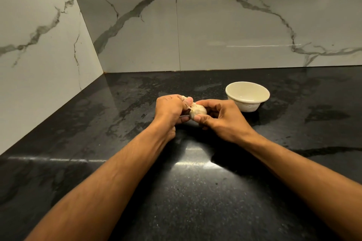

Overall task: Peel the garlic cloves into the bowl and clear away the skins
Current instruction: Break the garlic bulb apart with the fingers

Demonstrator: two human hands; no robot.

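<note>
**Two hands working a garlic bulb above a dark worktop**

The right hand (221, 117) cradles the garlic bulb (197, 111), steadying it; the left hand (172, 109) pinches its papery top, apparently to tear skin away. Just right, slightly farther, an empty cream bowl (247, 86) waits on the worktop (195, 191) for cloves.

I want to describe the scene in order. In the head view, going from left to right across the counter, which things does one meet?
Left hand → garlic bulb, gripped by both hands → right hand → bowl, standing apart on the black counter.
</note>
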